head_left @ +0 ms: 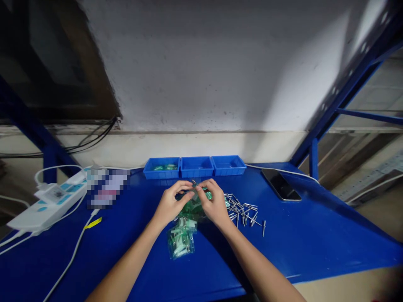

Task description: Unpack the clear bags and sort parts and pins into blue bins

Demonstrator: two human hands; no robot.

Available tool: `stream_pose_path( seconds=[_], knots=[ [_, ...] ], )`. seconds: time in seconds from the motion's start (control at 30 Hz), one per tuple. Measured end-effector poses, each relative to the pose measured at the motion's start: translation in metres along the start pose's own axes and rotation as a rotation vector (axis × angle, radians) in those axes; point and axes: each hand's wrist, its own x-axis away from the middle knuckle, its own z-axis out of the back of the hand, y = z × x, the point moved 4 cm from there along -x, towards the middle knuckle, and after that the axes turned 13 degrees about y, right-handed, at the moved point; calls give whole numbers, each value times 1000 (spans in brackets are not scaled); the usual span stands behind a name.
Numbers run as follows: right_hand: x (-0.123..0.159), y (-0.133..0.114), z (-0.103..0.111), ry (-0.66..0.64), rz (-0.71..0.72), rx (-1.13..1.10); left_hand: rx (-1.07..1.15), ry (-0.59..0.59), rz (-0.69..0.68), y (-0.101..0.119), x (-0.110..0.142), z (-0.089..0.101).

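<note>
Over the middle of the blue table, my left hand (174,200) and my right hand (211,199) are close together, fingers pinched on a small clear plastic bag (195,188). A thin metal tip shows at the top between the fingertips; whether it is inside the bag I cannot tell. Under the hands lie more green-tinted plastic bags (192,208), partly hidden. Nearer to me rest filled bags (181,243) with pale and metal pieces inside. Right of my right hand is a loose pile of silver, rivet-like metal pins (241,209), with one pin (263,228) lying apart.
Three blue bins stand in a row against the wall: the left bin (161,174) holds green bags, beside a middle bin (197,172) and a right bin (228,170). A black phone (281,185) lies at right. A white power strip (47,207) with cables occupies the left.
</note>
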Motion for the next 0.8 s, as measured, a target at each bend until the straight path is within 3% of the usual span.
stream_pose_path(
  seconds=[0.1,0.27,0.4,0.57,0.7,0.8],
  knots=[
    [-1,4,1,21,-79,-61,-22,44,47,-3,-3,4],
    [0,7,-1,35,-176,-83,-213,80,-26,-3,-5,6],
    [4,13,-7,-7,-338,-126,-222,126,2,-6,-6,8],
    [-1,21,0,71,-439,-206,-58,191,205,-16,-5,12],
    [-7,16,11,162,-310,-174,194,108,467,-20,1,1],
    [-2,8,7,75,-246,-148,398,24,596,-16,5,-10]
  ],
)
